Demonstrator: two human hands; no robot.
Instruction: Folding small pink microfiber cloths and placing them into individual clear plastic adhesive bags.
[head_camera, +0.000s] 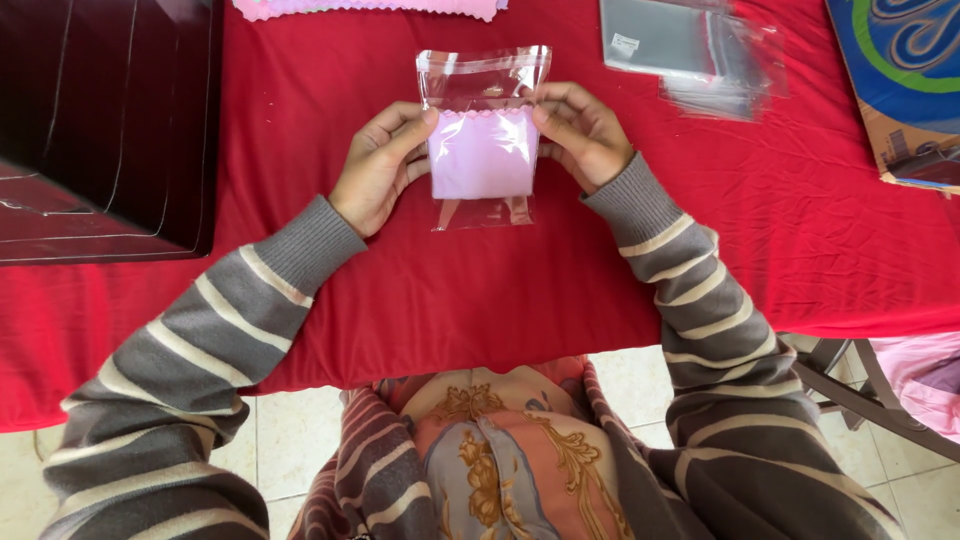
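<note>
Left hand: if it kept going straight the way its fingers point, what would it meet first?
The left hand points up and right, so it would likely press further into the clear bag holding the pink cloth, with the right hand beyond; depth is unclear.

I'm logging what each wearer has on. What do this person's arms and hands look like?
Both arms wear long knitted sleeves in wide grey stripes with narrow cream bands, ending in plain grey ribbed cuffs at the wrists. The left hand and right hand are bare: no gloves, and no rings or watch show.
</note>
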